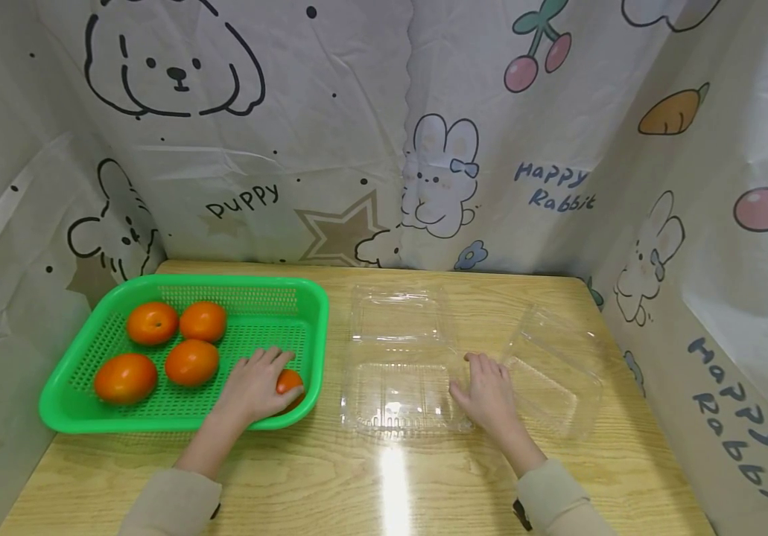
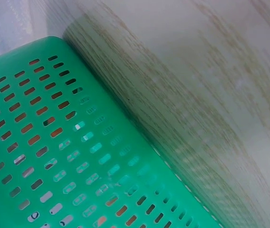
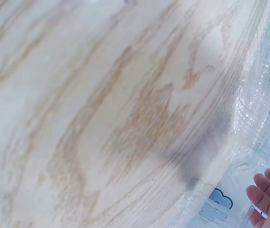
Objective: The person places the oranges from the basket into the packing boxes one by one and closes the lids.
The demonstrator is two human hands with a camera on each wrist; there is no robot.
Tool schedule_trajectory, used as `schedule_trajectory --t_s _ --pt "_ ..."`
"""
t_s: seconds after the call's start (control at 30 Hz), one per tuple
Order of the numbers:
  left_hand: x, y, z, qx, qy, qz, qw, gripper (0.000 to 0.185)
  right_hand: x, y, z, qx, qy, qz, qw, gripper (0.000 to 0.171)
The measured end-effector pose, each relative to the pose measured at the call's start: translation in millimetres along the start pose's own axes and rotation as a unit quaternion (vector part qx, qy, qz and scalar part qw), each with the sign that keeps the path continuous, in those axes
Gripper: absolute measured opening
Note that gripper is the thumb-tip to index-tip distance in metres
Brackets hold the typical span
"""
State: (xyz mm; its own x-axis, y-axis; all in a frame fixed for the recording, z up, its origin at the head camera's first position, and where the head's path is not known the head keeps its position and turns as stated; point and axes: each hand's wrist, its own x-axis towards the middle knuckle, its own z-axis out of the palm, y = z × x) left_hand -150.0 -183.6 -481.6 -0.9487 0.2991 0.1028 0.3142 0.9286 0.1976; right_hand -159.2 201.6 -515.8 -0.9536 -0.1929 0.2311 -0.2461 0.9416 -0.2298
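Orange fruit gripped by left hand in green basket; right hand seemingly flat, steadying clear box.

Green basket, orange tomatoes, clr plastic box

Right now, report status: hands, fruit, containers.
Left hand grips an orange fruit in the green basket. Right hand rests open on the clear clamshell box. Nothing blocks between.

Four oranges lay at left of centre. A second clear container sat at right. A cartoon-printed sheet filled the upper frame.
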Motion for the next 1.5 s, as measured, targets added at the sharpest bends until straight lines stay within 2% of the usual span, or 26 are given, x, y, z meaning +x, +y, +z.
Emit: schedule_trajectory --t_s 0.6,1.0,1.23,1.5 --pt "-0.1 -0.1 1.0 -0.016 -0.050 -0.016 0.9985 0.056 -1.6 -1.1 0.7 -0.007 -0.006 0.014 1.000 0.051" --pt "0.4 1.4 -1.7 -0.032 -0.056 -0.014 0.9978 0.049 -1.5 -1.4 1.5 -0.003 -0.011 0.019 1.000 0.049" --pt "2.2 3.0 -0.2 -0.052 -0.062 -0.027 0.9964 0.049 -1.8 -0.8 2.0 -0.010 0.004 0.010 1.000 0.047" --pt "3.0 4.6 -0.5 -0.063 -0.062 -0.037 0.9954 0.048 -2.2 0.3 0.8 -0.015 0.002 0.001 1.000 0.047"
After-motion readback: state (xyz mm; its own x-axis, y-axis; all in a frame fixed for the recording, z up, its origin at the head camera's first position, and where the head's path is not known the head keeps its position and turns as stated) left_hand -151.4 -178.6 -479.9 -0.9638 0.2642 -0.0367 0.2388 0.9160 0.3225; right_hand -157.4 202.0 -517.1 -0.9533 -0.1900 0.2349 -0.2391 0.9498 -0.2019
